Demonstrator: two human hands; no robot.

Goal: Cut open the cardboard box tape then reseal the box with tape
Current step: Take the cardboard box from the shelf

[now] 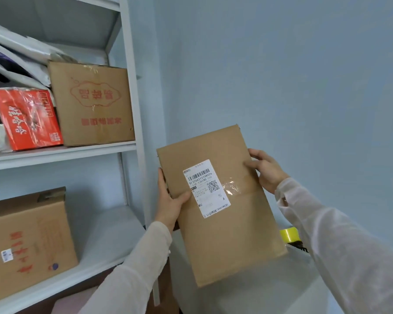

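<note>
The left hand (171, 200) grips the left edge of the cardboard box (232, 236), thumb laid across the front face just beside the shipping label (206, 189) and fingers wrapped behind. The right hand (266, 170) grasps the opposite, right edge a little higher, thumb on the front and fingers curled round the side. Both arms wear pale sleeves.

The box is flat and brown, held up in the air between the two hands, its broad face turned to the camera and its long axis tilted so the top leans left. A strip of clear tape (235, 185) runs across the face from the label toward the right hand.

Just beyond the box's lower right edge shows part of a yellow tape roll (289, 234), above a white surface (300, 282).

To the left stands a pale shelving unit (132, 91). Its upper shelf holds a brown carton (93, 105) beside a red packet (27, 118); the lower shelf holds another carton (27, 241). A light blue wall (293, 75) lies behind.
</note>
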